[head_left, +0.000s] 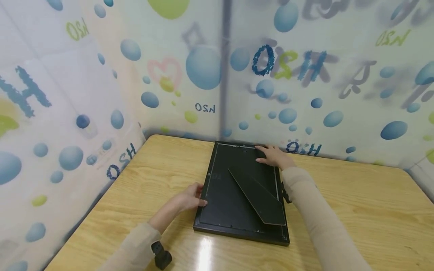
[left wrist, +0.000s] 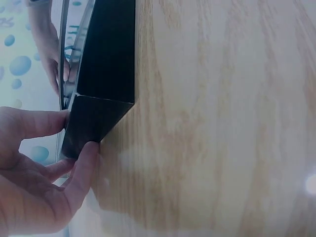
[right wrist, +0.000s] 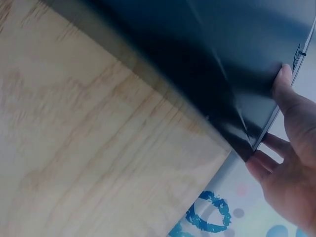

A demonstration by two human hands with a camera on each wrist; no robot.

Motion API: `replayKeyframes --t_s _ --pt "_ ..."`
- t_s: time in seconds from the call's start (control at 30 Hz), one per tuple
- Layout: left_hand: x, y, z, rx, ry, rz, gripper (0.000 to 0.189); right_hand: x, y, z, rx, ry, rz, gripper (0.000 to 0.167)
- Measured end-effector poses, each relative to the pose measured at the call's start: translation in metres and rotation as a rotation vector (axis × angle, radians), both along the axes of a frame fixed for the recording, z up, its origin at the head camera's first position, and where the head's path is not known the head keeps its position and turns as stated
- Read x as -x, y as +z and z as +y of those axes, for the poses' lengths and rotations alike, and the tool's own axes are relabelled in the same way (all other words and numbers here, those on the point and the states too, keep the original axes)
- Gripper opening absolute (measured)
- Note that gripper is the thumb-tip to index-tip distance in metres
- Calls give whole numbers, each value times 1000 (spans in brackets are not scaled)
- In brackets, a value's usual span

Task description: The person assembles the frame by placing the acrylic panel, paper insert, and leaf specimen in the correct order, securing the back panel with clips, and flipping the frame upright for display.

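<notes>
A black picture frame (head_left: 223,210) lies back side up on the wooden table, its easel stand (head_left: 259,197) slanting across the backing. At its left edge, my left hand (head_left: 188,197) pinches the border, thumb on top and fingers against the outer side; the left wrist view shows this grip on the dark frame side (left wrist: 106,54). My right hand (head_left: 274,156) holds the far right corner. In the right wrist view, the thumb of that right hand (right wrist: 296,148) presses on the back panel (right wrist: 237,64) while the other fingers curl around the edge.
The light wood tabletop (head_left: 162,162) stretches to both sides of the frame. Behind it hangs a curtain (head_left: 203,105) printed with blue and green bubbles and letters, close along the far table edge. A black wrist camera (head_left: 162,256) sits on the left sleeve.
</notes>
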State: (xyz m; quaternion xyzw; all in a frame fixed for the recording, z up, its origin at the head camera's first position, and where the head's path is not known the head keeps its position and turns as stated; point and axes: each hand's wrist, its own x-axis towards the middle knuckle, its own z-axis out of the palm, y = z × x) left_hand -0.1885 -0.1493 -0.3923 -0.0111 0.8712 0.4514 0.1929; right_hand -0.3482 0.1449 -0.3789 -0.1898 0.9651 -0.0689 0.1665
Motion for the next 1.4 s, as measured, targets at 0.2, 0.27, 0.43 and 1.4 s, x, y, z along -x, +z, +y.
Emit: replayKeyframes --t_s 0.2,0.27,0.43,1.4 --pt "-4 -1 7 -21 1 -10 60 -11 -1 10 10 -24 11 60" --pt "-6 0 9 -13 -8 -3 60 -15 -3 13 -7 -3 38 57" --pt "-9 0 14 -8 -2 -4 60 -23 -9 20 -74 62 83 53" --pt "31 9 8 19 -44 -206 82 -78 -10 40 581 -465 -289 67"
